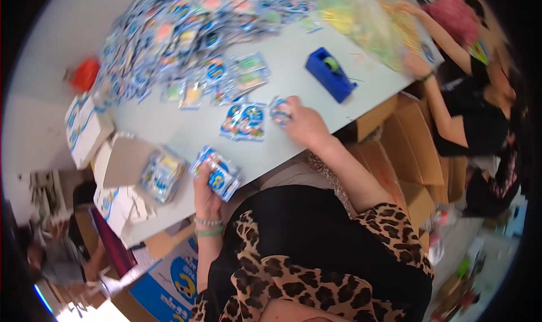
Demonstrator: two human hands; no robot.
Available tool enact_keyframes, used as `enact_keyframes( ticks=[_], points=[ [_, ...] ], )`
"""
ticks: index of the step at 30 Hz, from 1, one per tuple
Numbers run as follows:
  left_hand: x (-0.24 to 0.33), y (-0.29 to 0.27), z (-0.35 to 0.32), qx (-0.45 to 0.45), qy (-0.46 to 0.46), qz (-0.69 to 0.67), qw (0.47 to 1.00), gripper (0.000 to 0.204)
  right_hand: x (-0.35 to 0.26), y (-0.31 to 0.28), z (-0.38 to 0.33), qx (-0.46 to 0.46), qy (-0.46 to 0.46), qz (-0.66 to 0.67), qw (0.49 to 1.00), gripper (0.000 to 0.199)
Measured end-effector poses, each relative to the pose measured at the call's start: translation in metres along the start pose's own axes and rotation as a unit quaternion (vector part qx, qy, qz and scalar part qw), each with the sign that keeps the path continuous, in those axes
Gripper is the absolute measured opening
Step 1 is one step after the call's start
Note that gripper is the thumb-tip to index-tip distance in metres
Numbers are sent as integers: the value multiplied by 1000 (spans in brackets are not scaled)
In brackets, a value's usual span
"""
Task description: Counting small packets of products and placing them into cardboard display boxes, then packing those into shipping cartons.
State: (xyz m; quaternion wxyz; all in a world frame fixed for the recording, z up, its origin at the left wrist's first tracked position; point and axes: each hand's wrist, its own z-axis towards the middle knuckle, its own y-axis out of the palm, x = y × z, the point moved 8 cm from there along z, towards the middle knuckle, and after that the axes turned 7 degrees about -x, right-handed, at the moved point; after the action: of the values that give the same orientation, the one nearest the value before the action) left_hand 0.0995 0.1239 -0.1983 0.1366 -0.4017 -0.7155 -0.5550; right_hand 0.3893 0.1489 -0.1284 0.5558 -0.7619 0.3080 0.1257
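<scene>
Seen by a clock laid over the view, the white table [288, 56] spread from nine round past twelve to two. A co-worker [474, 118] sat near three, both arms reaching over the table toward one o'clock. The carton [409, 141], brown with its flaps up, stood beside the table at three.

The heap [186, 28] of small blue-and-white packets covered the table at eleven, with a few loose packets [243, 76] at its near side, toward twelve. A clear bag [367, 22] with yellow contents lay at one, blurred, by the co-worker's hands. At nine the white box [121, 161] had its lid up, and packets [164, 175] showed at its mouth. The dispenser [329, 73], blue with a roll of greenish tape, stood at one.

At eight, the left hand [208, 195] was closed around the left packet [217, 172], near the table's edge; whether it gripped one or several I could not tell. At two, the right hand [307, 124] reached over the table with narrowed fingers, holding the right packet [280, 111] just past twelve. Between ten and eleven, a flat pair [243, 121] of packets lay on the table between the two hands.
</scene>
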Motion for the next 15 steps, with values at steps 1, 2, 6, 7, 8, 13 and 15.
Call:
enact_keyframes(
  ticks=[1, 2, 6, 7, 8, 13, 15],
  points=[
    [3, 6, -2, 3, 10, -5, 1000, 27, 7, 7, 6, -13, -13, -1, 1000, 44],
    [4, 9, -3, -2, 16, -11, 1000, 27, 23, 9, 12, 14, -5, 21, 1000, 46],
    [3, 7, 0, -25, 6, -25, 999, 29, 24, -2, 13, 47, -10, 52, 997, 44],
    [1, 7, 3, -43, -9, -24, 999, 29, 28, -6, 10, 48, -1, 66, 997, 43],
    [-1, -1, 4, -27, -29, -10, 999, 29, 24, -4, 7, 62, -13, 54, 996, 42],
    [-1, -1, -1, 7, -83, 22, 996, 26, 8, 32, 17, 76, -93, 91, 989, 25],
    [0, -18, 4, -21, -57, -8, 998, 27, -13, 19, 4, 188, -147, 52, 970, 18]
  ],
)
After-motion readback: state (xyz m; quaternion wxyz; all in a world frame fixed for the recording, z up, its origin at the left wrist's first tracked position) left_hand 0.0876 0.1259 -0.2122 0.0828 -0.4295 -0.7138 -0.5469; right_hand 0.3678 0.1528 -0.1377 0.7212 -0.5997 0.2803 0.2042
